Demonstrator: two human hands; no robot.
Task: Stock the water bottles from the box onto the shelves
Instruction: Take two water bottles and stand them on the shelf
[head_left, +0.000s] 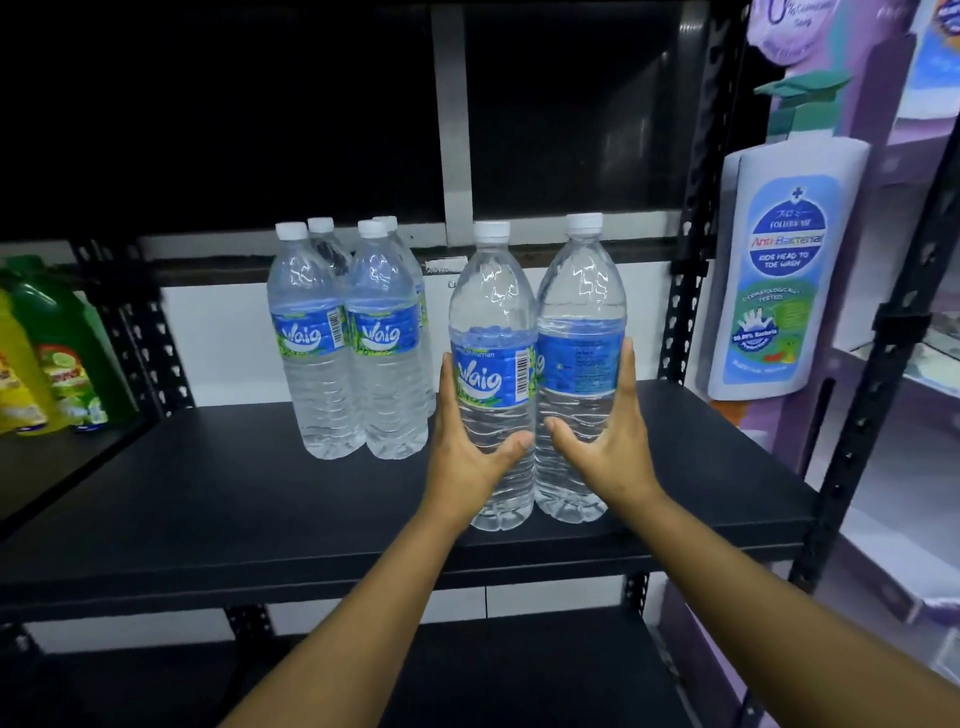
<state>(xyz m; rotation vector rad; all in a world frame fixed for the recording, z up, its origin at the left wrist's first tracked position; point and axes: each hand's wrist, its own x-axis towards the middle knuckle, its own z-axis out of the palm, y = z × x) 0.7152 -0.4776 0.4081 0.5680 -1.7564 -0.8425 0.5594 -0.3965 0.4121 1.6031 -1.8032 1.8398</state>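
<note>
Fingers (448, 374) of left hand (470, 447) wrap the left bottle (493, 364); right hand (602, 441) grips the right bottle (582, 332). Both upright, touching, near shelf (208, 499) front edge. Stocked group (353, 338) sits back-left, so next push goes away & leftward, w/ left hand nearer.

Two bottles (540, 364) stand touching near the front of the shelf (208, 499), one in each hand. Four more bottles (353, 338) stand clustered behind and to their left. Detergent bottles (47, 358) sit far left; a wash bottle (779, 270) stands at right.
</note>
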